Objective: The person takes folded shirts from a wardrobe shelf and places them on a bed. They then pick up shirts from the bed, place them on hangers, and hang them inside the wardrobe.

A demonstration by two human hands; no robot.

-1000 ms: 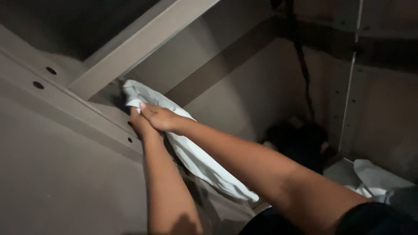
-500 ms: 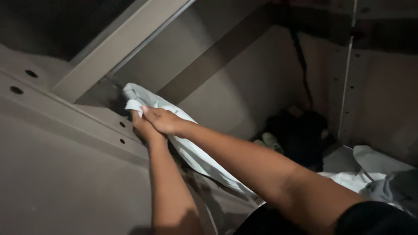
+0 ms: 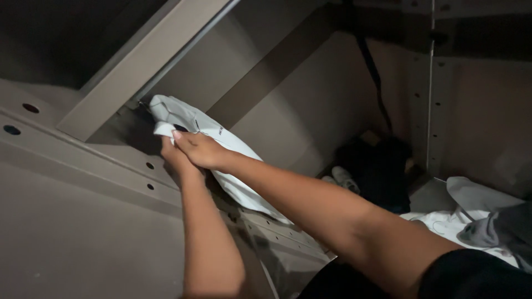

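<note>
The right hand (image 3: 198, 148) lies palm-down on a white garment (image 3: 221, 149), fingers curled over its upper fold and pinching the cloth near the top edge. Just beneath and to the left of it, the left hand (image 3: 173, 158) comes up from below with its fingers closed around the same bunched fold, the two hands touching one another. The garment's rounded top end sits right above the hands, pushed against the corner where a slanting wooden rail (image 3: 138, 66) meets the cabinet wall, and the rest of the cloth trails down and to the right under the right forearm. To the left of the hands runs a grey side panel (image 3: 83, 160) with a row of small drilled holes. Beyond the hands, further right, a dark cord (image 3: 377, 88) hangs down the back wall of the compartment. Well to the right and lower, a dark heap of clothing (image 3: 379, 171) lies in the far corner, with a pale shoe (image 3: 346, 178) just beside it. At the far right edge more white and grey fabric (image 3: 476, 216) is piled up
</note>
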